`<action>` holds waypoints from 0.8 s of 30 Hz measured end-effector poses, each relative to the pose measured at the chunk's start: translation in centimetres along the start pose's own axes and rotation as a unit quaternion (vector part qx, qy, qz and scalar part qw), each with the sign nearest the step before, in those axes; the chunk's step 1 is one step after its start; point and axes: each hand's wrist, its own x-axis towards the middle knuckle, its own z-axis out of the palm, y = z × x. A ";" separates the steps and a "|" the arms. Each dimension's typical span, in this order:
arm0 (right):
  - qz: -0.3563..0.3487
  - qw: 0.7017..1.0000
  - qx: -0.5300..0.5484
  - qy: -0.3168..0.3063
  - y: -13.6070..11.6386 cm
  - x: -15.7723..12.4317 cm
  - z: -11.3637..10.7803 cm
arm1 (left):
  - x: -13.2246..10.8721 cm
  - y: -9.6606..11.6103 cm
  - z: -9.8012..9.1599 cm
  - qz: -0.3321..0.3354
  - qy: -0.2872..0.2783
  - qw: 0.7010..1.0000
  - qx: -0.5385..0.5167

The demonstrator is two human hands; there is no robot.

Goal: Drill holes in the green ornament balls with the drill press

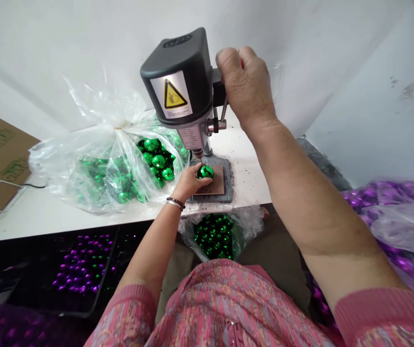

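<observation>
A shiny green ball (206, 171) rests on a brown board (217, 185) on the base of a small drill press (178, 72). My left hand (191, 182) is closed around the ball's left side, thumb in front and fingers behind. The drill bit (201, 161) points down at the top of the ball; whether it touches cannot be made out. Up beside the machine's head, my right hand (246, 79) is wrapped round the feed lever (225, 108), whose end is hidden in the fist.
Left of the press lies a clear plastic bag (98, 188) of green balls on the white table (253, 178). Another bag (246, 221) of green balls hangs at my lap. Purple balls (394, 193) are bagged at right. A cardboard box (5, 154) stands far left.
</observation>
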 end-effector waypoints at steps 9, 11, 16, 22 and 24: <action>-0.031 0.999 0.006 -0.021 0.2 -1.2 -0.7 | -0.2 -1.6 1.4 -0.011 0.008 0.998 -0.068; -0.069 0.997 0.034 -0.029 0.4 -1.9 -1.2 | -0.3 -1.4 1.3 -0.013 0.010 0.998 -0.066; -0.109 0.992 0.019 -0.062 0.8 -3.3 -2.6 | -0.5 -0.9 1.2 -0.008 0.026 0.998 -0.059; -0.157 0.981 -0.066 -0.092 2.1 -6.5 -3.5 | -0.4 -1.1 1.3 -0.011 0.016 0.998 -0.064; -0.170 0.977 -0.095 -0.087 2.8 -7.5 -3.5 | -0.4 -1.1 1.3 -0.011 0.016 0.998 -0.067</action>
